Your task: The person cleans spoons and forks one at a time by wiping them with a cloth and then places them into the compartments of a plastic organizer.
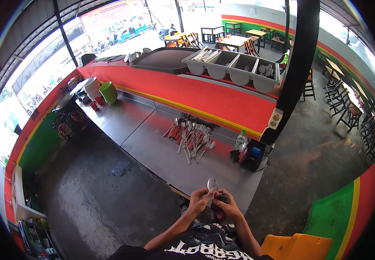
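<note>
Close to my body, at the near edge of the metal counter, my left hand point(199, 201) grips a shiny spoon point(212, 183), its bowl pointing up. Right beside it, my right hand point(228, 206) is closed around a dark, bunched cloth point(223, 198); its folds are partly hidden by the fingers. The two hands nearly meet. Farther up the counter lies a loose pile of spoons and forks point(191, 135), several with their handles toward me.
A clear plastic bottle point(240, 141) and a black device point(253, 155) stand at the counter's right end. On the red ledge are a grey cutlery bin point(239, 77) and stacked dark trays point(161, 60). Green bowls point(108, 92) stand far left. An orange chair point(298, 248) is behind right.
</note>
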`<move>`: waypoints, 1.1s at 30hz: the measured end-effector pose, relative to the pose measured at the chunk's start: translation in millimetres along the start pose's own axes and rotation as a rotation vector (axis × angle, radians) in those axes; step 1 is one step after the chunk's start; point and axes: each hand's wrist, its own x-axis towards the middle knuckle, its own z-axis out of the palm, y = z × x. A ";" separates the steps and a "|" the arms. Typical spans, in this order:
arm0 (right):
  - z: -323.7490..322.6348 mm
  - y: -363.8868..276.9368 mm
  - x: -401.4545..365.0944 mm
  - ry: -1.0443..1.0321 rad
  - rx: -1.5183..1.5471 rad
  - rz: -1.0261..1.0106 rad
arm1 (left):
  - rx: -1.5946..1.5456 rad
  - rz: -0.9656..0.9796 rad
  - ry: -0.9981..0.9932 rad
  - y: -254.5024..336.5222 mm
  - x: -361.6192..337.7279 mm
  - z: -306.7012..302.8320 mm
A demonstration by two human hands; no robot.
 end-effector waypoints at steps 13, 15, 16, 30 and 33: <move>-2.6 11.9 -0.7 -0.024 -0.118 -0.078 | -0.092 -0.048 0.202 10.4 15.2 -3.0; -3.3 12.1 -0.8 -0.008 -0.130 -0.088 | -0.140 -0.091 0.202 10.0 19.9 -4.6; -3.3 11.9 -1.0 -0.001 -0.136 -0.093 | -0.125 -0.069 0.204 10.3 21.6 -4.3; -8.0 14.1 -4.1 0.037 -0.140 -0.139 | -0.025 -0.006 0.220 13.9 27.5 8.2; -8.7 11.7 -5.1 0.069 -0.138 -0.156 | 0.087 0.015 0.173 2.4 22.5 13.0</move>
